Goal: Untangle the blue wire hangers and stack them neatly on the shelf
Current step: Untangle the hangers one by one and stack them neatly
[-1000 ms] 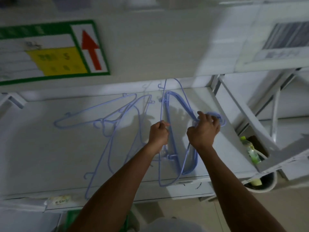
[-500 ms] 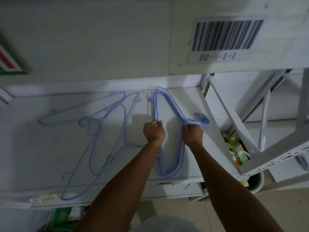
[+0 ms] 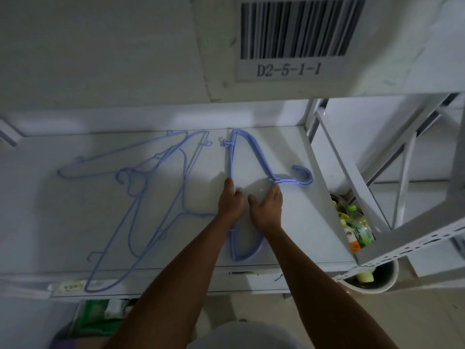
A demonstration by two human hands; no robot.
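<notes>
Where the blue wire hangers had been gathered, a neat stack [image 3: 256,154] lay flat on the right part of the white shelf [image 3: 302,222], hooks pointing right toward the shelf's upright. How many hangers made up the stack could not be told, since the wires overlapped closely.

The left hand [image 3: 230,200] rested on the stack's long straight bar, fingers extended and held together along it. Whether any finger curled beneath the wire could not be seen. The right hand [image 3: 266,207] lay flat and relaxed, its fingertips touching the necks just below the hooks and its thumb turned toward the left hand. Both hands and forearms covered the middle of the stack, so that only its far corner, the hooks and the near curved end showed.

Left of the stack, the tangled hangers [image 3: 163,157] lay crossed over one another on the same shelf. One wire ran under the left wrist and was lost there. The nearest hanger reached the shelf's front edge beside a small label [image 3: 73,285] whose writing was illegible.

A barcode label [image 3: 302,34] reading D2-5-1-1 was fixed to the panel above. Right of the shelf, bottles [image 3: 357,222] stood in a bin [image 3: 385,278], largely hidden by the shelf frame. A green packet [image 3: 98,316] below the shelf was dim and partly cut off.
</notes>
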